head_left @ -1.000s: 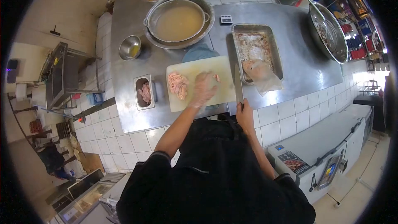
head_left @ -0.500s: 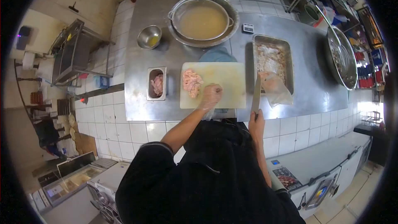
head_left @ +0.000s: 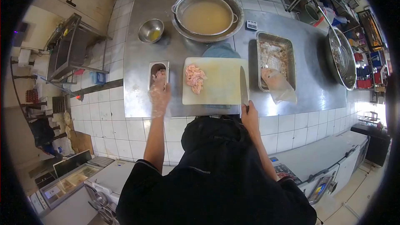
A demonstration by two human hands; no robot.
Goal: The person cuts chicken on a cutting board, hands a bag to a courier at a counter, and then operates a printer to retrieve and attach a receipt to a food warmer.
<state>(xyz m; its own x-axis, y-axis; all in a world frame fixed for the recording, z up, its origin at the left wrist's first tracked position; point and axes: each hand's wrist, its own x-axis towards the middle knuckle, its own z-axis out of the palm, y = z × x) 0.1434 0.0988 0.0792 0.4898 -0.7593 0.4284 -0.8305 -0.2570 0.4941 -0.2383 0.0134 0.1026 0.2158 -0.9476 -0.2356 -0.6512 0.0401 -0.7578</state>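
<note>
My left hand (head_left: 160,96), in a clear plastic glove, reaches over the small steel container (head_left: 158,74) that holds pink raw meat; whether it grips a piece I cannot tell. My right hand (head_left: 250,114) grips the handle of a large knife (head_left: 243,86), whose blade lies along the right edge of the pale cutting board (head_left: 218,85). A pile of sliced raw meat (head_left: 194,78) lies on the board's left part.
A steel tray (head_left: 275,56) with residue and a plastic bag (head_left: 279,86) sit right of the board. Behind are a large pot of broth (head_left: 207,16), a small bowl (head_left: 150,30), a blue cloth (head_left: 221,51), a timer (head_left: 251,25) and a big wok (head_left: 343,56).
My left hand left the cutting board and moved left to the small meat container. The knife shifted from off the board's right side onto its right edge.
</note>
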